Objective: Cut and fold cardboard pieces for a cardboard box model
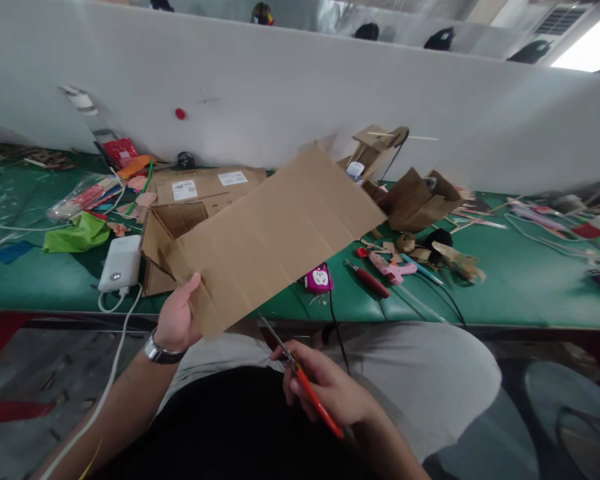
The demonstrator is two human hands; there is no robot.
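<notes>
Holds one cardboard sheet (275,233) in the left hand (177,317), with one thumb on its upper face at the near left end, the other fingers closed underneath and mostly hidden. Keeps it tilted above the near part of the green table (505,267), slanting from near left to far right. Wears one watch (163,350) on the left wrist. Grips one pair of red-handled scissors (320,403) in the right hand (333,383), fingers curled closed around the handles, blades pointing far left toward the sheet's near edge; cannot tell how far apart the blades stand. To the left, includes one white power bank (121,263) beside one open box (155,237); farther back, one flat carton (165,177) with two white labels (184,190). To the near right, includes one purple socket (319,279), one red-handled tool (373,282) and one pink glue gun (393,269).
</notes>
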